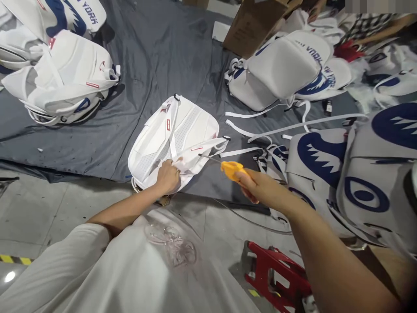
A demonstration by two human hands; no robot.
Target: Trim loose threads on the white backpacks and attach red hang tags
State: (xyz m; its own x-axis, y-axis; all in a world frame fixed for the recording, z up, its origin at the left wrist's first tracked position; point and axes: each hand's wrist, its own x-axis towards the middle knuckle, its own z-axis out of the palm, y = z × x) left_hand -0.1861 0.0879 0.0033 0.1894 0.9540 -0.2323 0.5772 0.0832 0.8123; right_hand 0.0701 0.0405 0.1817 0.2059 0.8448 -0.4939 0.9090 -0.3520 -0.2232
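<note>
A white backpack [176, 139] lies back-side up on a dark grey sheet [156, 61], its shoulder straps showing. My left hand [167, 176] pinches the fabric at the bag's near edge. In my right hand [257, 187] I hold an orange-handled tool [230, 168] whose thin metal tip points at a strap end [208, 150] of the bag. A loose white strap [241, 152] trails off to the right of the bag.
Piles of white backpacks with blue prints lie at the left [61, 78], at the back right [286, 65] and at the right [358, 174]. A cardboard box [250, 21] stands behind. A red stool [276, 274] sits on the concrete floor near my right arm.
</note>
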